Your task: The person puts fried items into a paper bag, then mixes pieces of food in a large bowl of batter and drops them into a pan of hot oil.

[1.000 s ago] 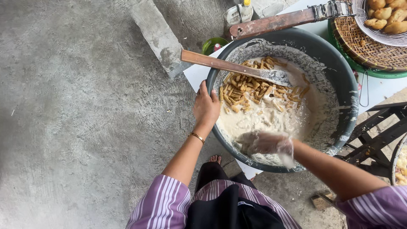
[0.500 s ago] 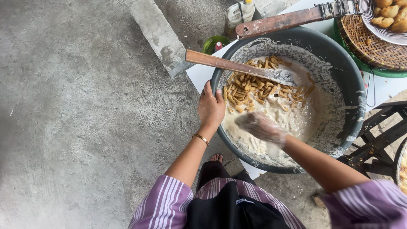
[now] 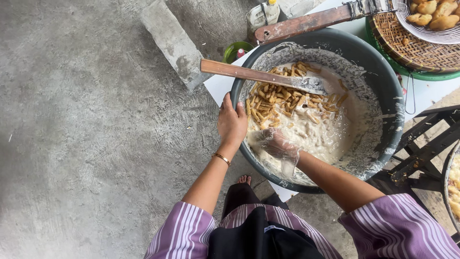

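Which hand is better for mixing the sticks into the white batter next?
Probably the right hand: gloved and already in the batter beside the sticks. The bare left hand grips the basin rim.

Count: one large dark basin (image 3: pixel 393 120) of white batter. One wooden paddle (image 3: pixel 249 73) across it. Two hands: left hand (image 3: pixel 231 123) bare, right hand (image 3: pixel 275 144) in one clear glove. One woven tray (image 3: pixel 407 48). One gold bangle (image 3: pixel 221 158). Banana strips: too many to count.

sleeves (image 3: pixel 184 230): purple striped | apron (image 3: pixel 261 240): black | bracelet (image 3: pixel 221 158): gold
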